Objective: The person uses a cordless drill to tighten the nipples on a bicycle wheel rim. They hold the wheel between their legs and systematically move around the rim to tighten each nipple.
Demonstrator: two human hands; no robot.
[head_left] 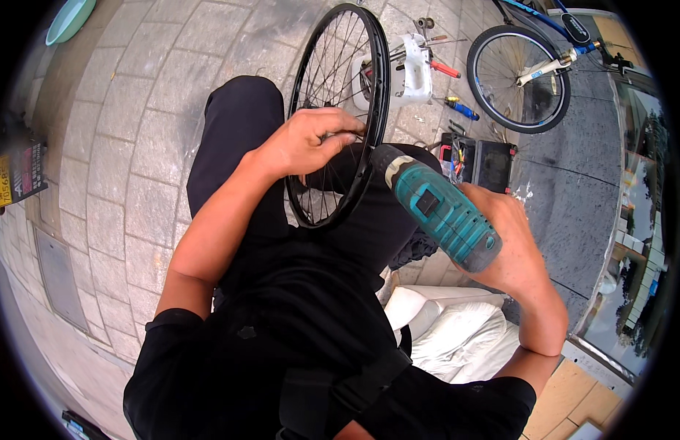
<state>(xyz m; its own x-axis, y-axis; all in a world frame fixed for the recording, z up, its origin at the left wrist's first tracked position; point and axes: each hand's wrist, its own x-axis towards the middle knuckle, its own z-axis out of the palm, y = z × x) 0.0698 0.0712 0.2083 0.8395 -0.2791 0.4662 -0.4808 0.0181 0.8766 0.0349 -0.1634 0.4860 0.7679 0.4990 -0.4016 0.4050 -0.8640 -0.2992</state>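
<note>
A black bicycle wheel [382, 81] without a tyre stands upright between my legs, its spokes running to the hub. My left hand [309, 141] reaches in among the spokes, thumb and fingers closed at the inner side of the rim; the exact spot under the fingertips is partly hidden. In my right hand [510, 233] is a teal and black cordless drill [450, 213]. Its nose points up-left and meets the outer face of the rim, across from my left fingertips. The bit is not visible. My right fingers are mostly hidden behind the drill body.
Past the wheel stand a cut white plastic container [417, 77] with tools, a red-handled tool [445, 70] and a blue screwdriver [463, 110]. An open black toolbox [494, 165] lies right. A bicycle [519, 79] is at the far right. A white cushioned seat [457, 330] is beside me.
</note>
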